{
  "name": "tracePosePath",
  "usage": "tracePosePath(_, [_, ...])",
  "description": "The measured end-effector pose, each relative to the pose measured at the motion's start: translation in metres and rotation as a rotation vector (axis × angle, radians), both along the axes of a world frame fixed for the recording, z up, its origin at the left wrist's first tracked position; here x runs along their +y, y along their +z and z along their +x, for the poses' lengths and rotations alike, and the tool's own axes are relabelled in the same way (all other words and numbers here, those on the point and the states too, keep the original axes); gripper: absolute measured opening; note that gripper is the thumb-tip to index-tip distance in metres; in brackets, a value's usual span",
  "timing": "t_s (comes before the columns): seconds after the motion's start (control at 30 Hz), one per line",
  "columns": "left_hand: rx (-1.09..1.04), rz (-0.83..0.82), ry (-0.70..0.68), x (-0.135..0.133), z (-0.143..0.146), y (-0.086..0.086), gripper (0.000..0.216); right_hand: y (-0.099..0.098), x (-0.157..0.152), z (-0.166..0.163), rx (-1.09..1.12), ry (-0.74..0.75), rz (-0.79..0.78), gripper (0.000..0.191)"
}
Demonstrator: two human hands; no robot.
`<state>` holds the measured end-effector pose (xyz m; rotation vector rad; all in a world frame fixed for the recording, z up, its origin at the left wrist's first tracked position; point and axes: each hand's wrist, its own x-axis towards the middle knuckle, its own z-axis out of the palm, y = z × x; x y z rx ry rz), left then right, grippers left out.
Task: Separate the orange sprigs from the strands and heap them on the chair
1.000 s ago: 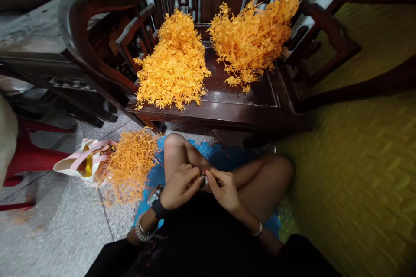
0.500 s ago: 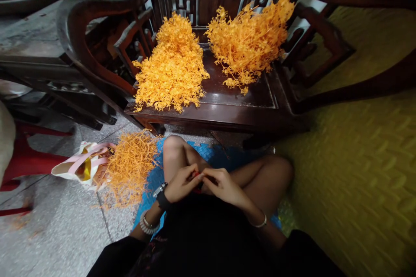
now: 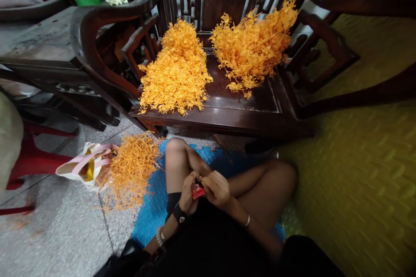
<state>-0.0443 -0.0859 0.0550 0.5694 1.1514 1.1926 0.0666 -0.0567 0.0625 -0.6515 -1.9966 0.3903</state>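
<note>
I sit cross-legged on a blue foam mat (image 3: 152, 216). My left hand (image 3: 187, 194) and my right hand (image 3: 217, 189) meet over my lap, both pinching a small red packet (image 3: 197, 189). The left wrist wears a black watch and a bead bracelet, the right a thin bangle. On the dark wooden chair seat (image 3: 237, 110) ahead lie two heaps of orange plastic sprigs, a dense one on the left (image 3: 177, 73) and a looser one on the right (image 3: 253, 47).
A third pile of orange stems (image 3: 133, 169) spills on the floor by my left knee, beside a white tote bag with pink handles (image 3: 82, 164). A red plastic stool (image 3: 29, 160) stands at left. Yellow patterned matting (image 3: 357, 173) covers the floor at right.
My hands have drawn closer to my body and turned; the red packet now shows plainly between them. The view has shifted slightly.
</note>
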Motion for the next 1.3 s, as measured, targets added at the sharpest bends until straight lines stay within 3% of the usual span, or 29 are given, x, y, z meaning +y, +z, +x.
tracePosePath(0.13, [-0.031, 0.004, 0.118, 0.003, -0.001, -0.010, 0.054, 0.002, -0.019, -0.003, 0.157, -0.067, -0.021, 0.016])
tracePosePath(0.23, [0.044, -0.006, 0.264, 0.007, -0.020, -0.029, 0.055, 0.008, -0.030, -0.003, 0.239, -0.009, 0.036, 0.017])
tracePosePath(0.3, [0.108, -0.001, 0.319, 0.009, -0.035, -0.038, 0.056, 0.012, -0.032, -0.002, 0.265, 0.052, -0.062, 0.023])
tracePosePath(0.43, [0.203, 0.105, 0.177, 0.006, -0.050, -0.037, 0.055, 0.016, -0.023, -0.006, 0.287, -0.018, -0.527, 0.028])
tracePosePath(0.53, [0.267, 0.224, 0.051, 0.004, -0.045, -0.023, 0.057, 0.014, -0.014, -0.012, 0.289, -0.066, -0.726, 0.022])
tracePosePath(0.67, [0.322, 0.372, -0.019, 0.004, -0.036, -0.010, 0.052, 0.010, -0.015, -0.014, 0.293, -0.075, -0.913, 0.016])
tracePosePath(0.87, [0.417, 0.525, 0.033, -0.005, -0.028, -0.001, 0.040, 0.018, -0.030, 0.001, 0.132, 0.041, -0.796, 0.027])
tracePosePath(1.13, [0.591, 0.695, 0.040, -0.011, -0.025, 0.032, 0.031, 0.056, -0.023, 0.007, 0.042, 0.152, -0.380, 0.051])
tracePosePath(1.2, [0.617, 0.727, 0.041, -0.012, -0.024, 0.040, 0.029, 0.059, -0.025, 0.005, -0.009, 0.122, -0.345, 0.045])
tracePosePath(1.3, [0.615, 0.759, 0.030, -0.013, -0.026, 0.050, 0.030, 0.063, -0.028, 0.005, -0.075, 0.106, -0.415, 0.021])
